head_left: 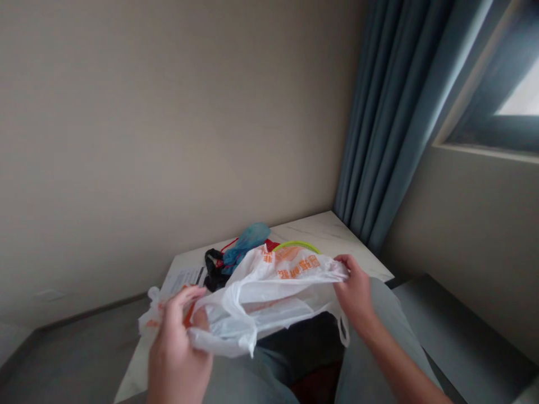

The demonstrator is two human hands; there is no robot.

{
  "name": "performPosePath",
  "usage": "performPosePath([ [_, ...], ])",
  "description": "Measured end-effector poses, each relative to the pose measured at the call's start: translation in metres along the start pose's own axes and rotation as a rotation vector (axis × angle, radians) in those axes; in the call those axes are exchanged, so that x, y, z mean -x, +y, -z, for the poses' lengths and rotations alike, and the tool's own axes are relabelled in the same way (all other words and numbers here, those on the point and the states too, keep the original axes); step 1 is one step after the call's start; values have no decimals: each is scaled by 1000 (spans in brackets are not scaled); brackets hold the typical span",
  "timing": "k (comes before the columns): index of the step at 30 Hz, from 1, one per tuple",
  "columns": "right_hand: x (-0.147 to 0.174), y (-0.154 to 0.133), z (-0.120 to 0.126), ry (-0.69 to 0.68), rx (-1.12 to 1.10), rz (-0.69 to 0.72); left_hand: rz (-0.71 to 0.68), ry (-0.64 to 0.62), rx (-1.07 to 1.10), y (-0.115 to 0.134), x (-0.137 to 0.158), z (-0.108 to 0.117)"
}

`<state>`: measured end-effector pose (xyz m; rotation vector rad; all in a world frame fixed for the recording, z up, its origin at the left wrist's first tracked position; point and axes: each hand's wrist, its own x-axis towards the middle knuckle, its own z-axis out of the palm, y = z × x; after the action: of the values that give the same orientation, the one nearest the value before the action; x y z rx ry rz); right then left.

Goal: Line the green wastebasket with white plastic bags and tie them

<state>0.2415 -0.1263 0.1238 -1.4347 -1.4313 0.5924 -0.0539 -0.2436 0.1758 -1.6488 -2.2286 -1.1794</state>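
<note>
A thin white plastic bag (278,297) with orange printing is stretched between my two hands above my lap. My left hand (181,342) grips its left end, thumb and fingers closed on the plastic. At the other end, the fingers of my right hand (353,289) pinch the gathered edge. One loose handle loop hangs below my right hand. Behind the bag, a crumpled blue plastic bag (248,244) and a black plastic bag (214,272) lie on the table. A yellow-green curved rim (298,244) shows partly past the white bag.
The white marbled table (320,227) stands against the wall. On its left lie a printed sheet (183,279) and another white bag (149,314) with orange marks. A blue curtain (387,112) hangs at the right, above a dark grey bench-like surface (455,325).
</note>
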Motion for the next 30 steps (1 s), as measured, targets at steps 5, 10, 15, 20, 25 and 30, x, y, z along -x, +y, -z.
performPosePath([
  [5,-29,16,-1,45,166,24,-156,-182,-78,11,-23,-48],
  [10,-48,33,-15,-31,385,-4,-252,-360,-262,28,-24,-80],
  [15,-56,40,-23,-241,575,-21,-364,-409,-314,45,-30,-111],
  [20,-63,46,-28,-465,725,0,-444,-451,-386,43,-41,-156],
  [25,-73,50,-42,-579,811,1,-459,-617,-459,40,-58,-192],
  [30,-86,53,-56,-484,807,149,-459,-789,-435,36,-75,-221],
])
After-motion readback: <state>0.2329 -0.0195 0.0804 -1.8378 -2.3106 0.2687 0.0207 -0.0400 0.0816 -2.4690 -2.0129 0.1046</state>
